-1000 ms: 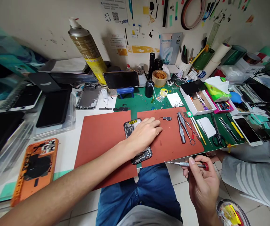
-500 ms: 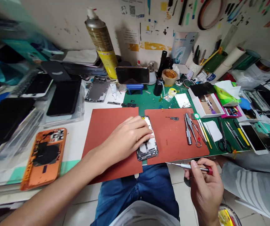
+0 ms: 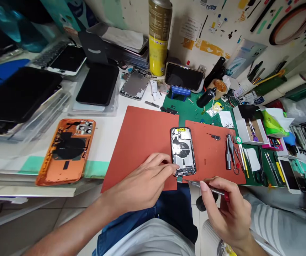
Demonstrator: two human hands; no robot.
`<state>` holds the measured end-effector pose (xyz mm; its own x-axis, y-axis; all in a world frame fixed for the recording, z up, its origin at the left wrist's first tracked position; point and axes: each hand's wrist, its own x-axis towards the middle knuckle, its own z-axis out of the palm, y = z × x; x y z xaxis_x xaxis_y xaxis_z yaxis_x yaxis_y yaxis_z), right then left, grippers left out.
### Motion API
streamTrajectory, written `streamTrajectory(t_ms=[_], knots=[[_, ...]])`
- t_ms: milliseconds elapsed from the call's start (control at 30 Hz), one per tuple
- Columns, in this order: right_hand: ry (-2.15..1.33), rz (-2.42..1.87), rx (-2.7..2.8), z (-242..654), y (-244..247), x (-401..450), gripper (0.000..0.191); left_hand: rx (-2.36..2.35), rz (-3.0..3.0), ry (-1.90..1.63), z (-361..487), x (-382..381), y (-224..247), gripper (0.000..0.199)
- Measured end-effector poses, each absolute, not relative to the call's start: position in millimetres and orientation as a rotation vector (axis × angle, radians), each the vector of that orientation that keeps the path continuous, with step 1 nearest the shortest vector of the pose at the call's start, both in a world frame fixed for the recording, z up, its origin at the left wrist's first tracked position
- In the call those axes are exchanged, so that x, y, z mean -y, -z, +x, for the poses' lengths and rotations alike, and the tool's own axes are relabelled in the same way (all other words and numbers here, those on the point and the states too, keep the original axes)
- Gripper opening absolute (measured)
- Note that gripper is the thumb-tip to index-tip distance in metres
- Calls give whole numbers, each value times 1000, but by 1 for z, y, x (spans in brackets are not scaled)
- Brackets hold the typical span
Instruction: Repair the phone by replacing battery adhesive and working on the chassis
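An opened phone (image 3: 189,169), with its inner parts and a dark round patch showing, lies upright across the gap between two reddish-brown mats. At its lower left edge, my left hand (image 3: 147,179) has its fingers drawn together, the fingertips touching the phone; the thumb tip is partly hidden. My right hand (image 3: 226,208) is closed around a slim precision screwdriver (image 3: 195,184) with a silver knurled body and a red end. The screwdriver's tip points left, close to the right mat's front edge, just below the phone and apart from it.
An orange phone back (image 3: 64,163) lies on the left. Tweezers (image 3: 235,167), pen-like tools and scissors (image 3: 261,174) lie on the right. A small dark part (image 3: 216,137) rests on the right mat (image 3: 209,156). Behind stand a spray can (image 3: 159,42) and a propped phone (image 3: 185,76).
My left hand has drawn back from over the phone to its lower left edge, uncovering its inside. The right hand still holds the screwdriver, now nearer the phone. The view has swung left.
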<state>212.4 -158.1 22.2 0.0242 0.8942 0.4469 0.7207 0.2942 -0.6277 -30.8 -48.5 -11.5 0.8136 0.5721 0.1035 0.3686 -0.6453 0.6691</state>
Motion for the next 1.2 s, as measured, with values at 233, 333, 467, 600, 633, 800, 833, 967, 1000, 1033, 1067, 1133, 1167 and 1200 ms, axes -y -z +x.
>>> streamTrajectory(t_ms=[233, 333, 467, 600, 633, 800, 833, 967, 1000, 1033, 1067, 1133, 1167, 1200], knots=[[-240, -1511, 1888, 200, -34, 142, 26, -718, 2358, -379, -33, 50, 12, 55], [-212, -1520, 1935, 196, -35, 138, 24, -723, 2346, -384, -33, 50, 12, 56], [-188, -1536, 1967, 193, -36, 133, 21, -722, 2335, -386, -33, 50, 15, 58], [-158, -1537, 2008, 189, -40, 130, 21, -707, 2325, -390, -33, 50, 17, 58], [-162, -1537, 2026, 189, -41, 129, 21, -710, 2326, -393, -33, 50, 17, 58], [-222, -1476, 2192, 189, -48, 127, 21, -704, 2337, -396, -32, 49, 16, 55], [-196, -1479, 2228, 189, -49, 126, 19, -699, 2337, -397, -32, 49, 15, 55], [-124, -1454, 2338, 187, -55, 119, 17, -685, 2318, -412, -33, 48, 16, 52], [-167, -1424, 2363, 186, -58, 117, 18, -683, 2314, -421, -33, 48, 17, 52], [-226, -1395, 2386, 184, -61, 114, 19, -683, 2312, -431, -33, 48, 18, 52], [-288, -1374, 2408, 182, -64, 112, 21, -687, 2313, -441, -34, 49, 19, 53], [-342, -1370, 2433, 179, -68, 109, 19, -697, 2327, -470, -34, 50, 23, 56], [-310, -1380, 2431, 178, -70, 108, 15, -695, 2338, -489, -35, 50, 24, 57], [-259, -1386, 2421, 177, -70, 107, 13, -693, 2349, -507, -35, 51, 26, 57]])
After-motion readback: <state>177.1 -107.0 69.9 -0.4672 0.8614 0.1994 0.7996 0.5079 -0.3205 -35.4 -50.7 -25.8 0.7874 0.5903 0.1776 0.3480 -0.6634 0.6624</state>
